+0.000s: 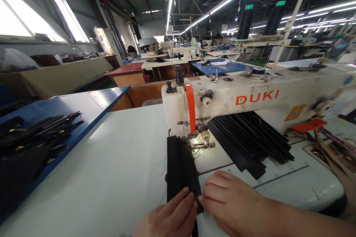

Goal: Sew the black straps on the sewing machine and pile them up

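A black fabric strip (pixel 182 166) runs from under the needle area of the white sewing machine (pixel 222 96) toward me. My left hand (pixel 174 213) presses on its near end, fingers together on top of the cloth. At the strip's right edge, my right hand (pixel 230 200) is closed, with thumb and fingertips pinching the edge. The two hands nearly touch. Under the machine arm lies a stack of black strips (pixel 247 140), to the right of the strip under the needle.
On the left, a blue table (pixel 97 100) bears a pile of black pieces (pixel 47 137) with metal parts. Black thread cones (pixel 245 22) stand behind the machine. A red lever (pixel 309 126) and tan straps (pixel 330 152) are at the right. Other sewing tables stand farther back.
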Demonstrator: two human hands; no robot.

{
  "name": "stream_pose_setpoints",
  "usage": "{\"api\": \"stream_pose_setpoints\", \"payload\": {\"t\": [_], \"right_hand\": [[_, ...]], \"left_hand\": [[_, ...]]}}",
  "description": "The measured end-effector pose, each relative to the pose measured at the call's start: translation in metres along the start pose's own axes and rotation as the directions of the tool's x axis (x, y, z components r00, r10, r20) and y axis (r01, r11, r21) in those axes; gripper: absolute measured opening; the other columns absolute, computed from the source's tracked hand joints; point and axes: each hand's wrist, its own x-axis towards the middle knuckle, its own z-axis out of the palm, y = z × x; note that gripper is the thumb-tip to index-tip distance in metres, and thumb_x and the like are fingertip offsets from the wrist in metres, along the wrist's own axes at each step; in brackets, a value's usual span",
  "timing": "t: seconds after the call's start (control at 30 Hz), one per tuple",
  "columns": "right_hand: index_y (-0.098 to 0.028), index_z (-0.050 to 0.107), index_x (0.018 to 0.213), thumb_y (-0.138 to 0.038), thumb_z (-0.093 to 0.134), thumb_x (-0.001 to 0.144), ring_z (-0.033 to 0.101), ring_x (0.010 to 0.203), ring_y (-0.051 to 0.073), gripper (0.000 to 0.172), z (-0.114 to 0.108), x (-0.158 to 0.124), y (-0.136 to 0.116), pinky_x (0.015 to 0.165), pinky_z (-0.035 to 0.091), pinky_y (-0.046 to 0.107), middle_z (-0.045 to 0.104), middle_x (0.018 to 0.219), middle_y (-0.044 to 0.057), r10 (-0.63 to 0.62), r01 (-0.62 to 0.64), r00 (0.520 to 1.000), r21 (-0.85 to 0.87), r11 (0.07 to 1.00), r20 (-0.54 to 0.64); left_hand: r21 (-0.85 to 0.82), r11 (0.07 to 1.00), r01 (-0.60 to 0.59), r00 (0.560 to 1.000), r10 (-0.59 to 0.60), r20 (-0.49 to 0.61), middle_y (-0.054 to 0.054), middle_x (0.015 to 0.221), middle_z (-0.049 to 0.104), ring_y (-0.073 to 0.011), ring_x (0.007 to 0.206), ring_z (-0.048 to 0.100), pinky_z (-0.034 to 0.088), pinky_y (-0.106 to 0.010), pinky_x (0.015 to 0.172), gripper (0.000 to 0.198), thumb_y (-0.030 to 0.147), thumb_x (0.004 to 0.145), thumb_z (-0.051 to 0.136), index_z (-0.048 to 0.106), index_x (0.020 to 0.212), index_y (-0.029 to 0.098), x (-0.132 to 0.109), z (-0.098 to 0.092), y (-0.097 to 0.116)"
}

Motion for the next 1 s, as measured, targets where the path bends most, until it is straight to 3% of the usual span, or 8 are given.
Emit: {"api": "stream_pose_setpoints", "payload": {"t": [0.17, 0.43, 0.7, 0.87, 1.0], "right_hand": [[-0.015, 0.062, 0.092, -0.015, 0.051, 0.091, 0.047, 0.082, 0.02, 0.011, 0.003, 0.012, 0.02, 0.08, 0.039, 0.033, 0.059, 0.082, 0.003, 0.046, -0.048, 0.997, 0.022, 0.999, 0.055], [-0.015, 0.062, 0.091, -0.015, 0.047, 0.091, 0.047, 0.089, 0.021, 0.014, 0.01, 0.034, 0.045, 0.087, 0.038, 0.033, 0.058, 0.085, 0.005, 0.133, -0.134, 0.99, 0.008, 0.991, 0.045], [-0.015, 0.061, 0.09, -0.012, 0.049, 0.088, 0.047, 0.091, 0.021, 0.013, 0.02, 0.04, 0.049, 0.089, 0.038, 0.032, 0.058, 0.09, 0.005, 0.269, -0.268, 0.963, 0.014, 0.963, -0.021], [-0.017, 0.061, 0.088, -0.012, 0.049, 0.086, 0.047, 0.086, 0.02, 0.013, 0.021, 0.04, 0.049, 0.085, 0.039, 0.031, 0.057, 0.087, 0.005, 0.313, -0.312, 0.949, 0.049, 0.949, -0.031], [-0.017, 0.061, 0.082, -0.011, 0.049, 0.085, 0.047, 0.083, 0.019, 0.014, 0.022, 0.038, 0.049, 0.081, 0.04, 0.031, 0.057, 0.084, 0.004, 0.31, -0.306, 0.949, 0.057, 0.95, -0.066]], "left_hand": [[-0.063, 0.997, -0.054, 0.995, 0.058, 0.076, -0.009, 0.107, 0.071, -0.0177, 0.104, 0.067, 0.058, -0.021, 0.078, 0.047, 0.013, 0.102, 0.019, 0.065, 0.111, 0.013, 0.007, 0.007, -0.026], [-0.143, 0.989, 0.035, 0.986, -0.011, 0.165, -0.01, 0.105, 0.072, -0.0189, 0.1, 0.069, 0.056, -0.027, 0.086, 0.036, 0.011, 0.098, 0.029, 0.063, 0.109, 0.014, 0.028, 0.011, -0.058], [-0.19, 0.971, 0.146, 0.974, -0.108, 0.2, -0.009, 0.115, 0.07, -0.0204, 0.104, 0.068, 0.054, -0.031, 0.091, 0.032, 0.017, 0.096, 0.038, 0.066, 0.111, 0.019, 0.03, 0.033, -0.095], [-0.202, 0.964, 0.175, 0.97, -0.133, 0.206, -0.009, 0.117, 0.069, -0.0221, 0.102, 0.069, 0.055, -0.033, 0.09, 0.033, 0.019, 0.095, 0.038, 0.066, 0.112, 0.019, 0.028, 0.045, -0.106], [-0.209, 0.958, 0.198, 0.961, -0.148, 0.235, -0.011, 0.118, 0.068, -0.0237, 0.105, 0.067, 0.055, -0.035, 0.09, 0.031, 0.016, 0.094, 0.039, 0.066, 0.109, 0.018, 0.034, 0.043, -0.106]]}}
